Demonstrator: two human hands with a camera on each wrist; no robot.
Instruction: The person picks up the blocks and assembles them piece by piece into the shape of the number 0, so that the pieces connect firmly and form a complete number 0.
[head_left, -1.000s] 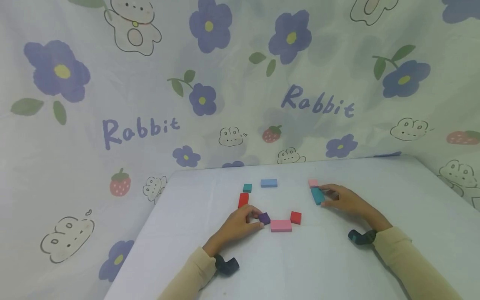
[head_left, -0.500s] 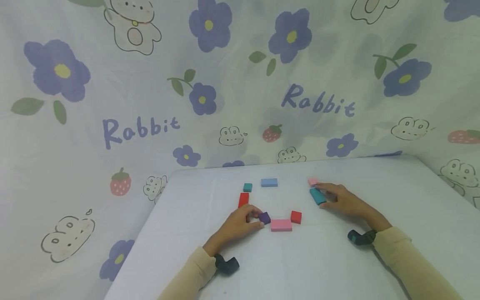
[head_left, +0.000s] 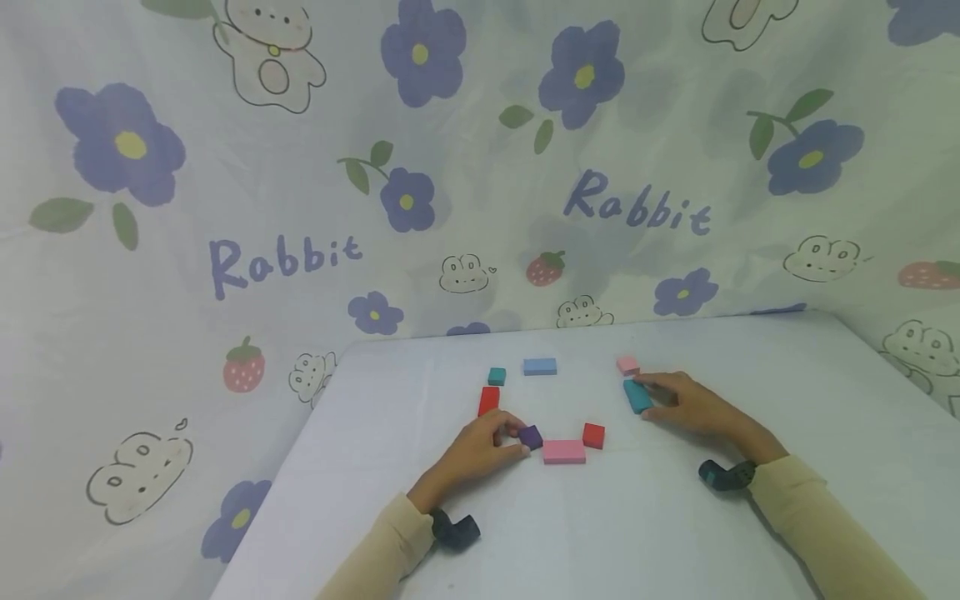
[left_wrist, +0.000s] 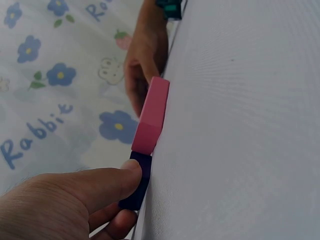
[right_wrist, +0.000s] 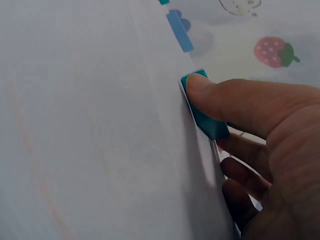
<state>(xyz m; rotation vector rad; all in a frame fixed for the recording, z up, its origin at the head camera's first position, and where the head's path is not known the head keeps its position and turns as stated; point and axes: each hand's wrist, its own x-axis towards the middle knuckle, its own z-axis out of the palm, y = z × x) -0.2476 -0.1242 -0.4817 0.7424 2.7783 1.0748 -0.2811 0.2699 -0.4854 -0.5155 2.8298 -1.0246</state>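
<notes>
My left hand (head_left: 480,450) pinches a dark purple cube (head_left: 530,437) between thumb and fingers on the white table. In the left wrist view the purple cube (left_wrist: 141,175) meets the end of a pink rectangular block (left_wrist: 152,115). Farther right, my right hand (head_left: 690,404) grips a teal rectangular block (head_left: 637,397) by its two ends. The thumb lies on the teal block (right_wrist: 210,125) in the right wrist view. A small pink cube (head_left: 627,365) sits just beyond the teal block, close to my fingertips.
A red cube (head_left: 594,435) stands at the pink block's right corner. Behind my left hand lie a red block (head_left: 489,400) and a small green cube (head_left: 497,377). A light blue block (head_left: 540,367) lies toward the back. A patterned curtain (head_left: 465,225) hangs behind the table.
The teal block first shifted slightly away from the small pink cube and turned, then straightened a little; a narrow gap now shows between them. My left hand and the purple cube stay put.
</notes>
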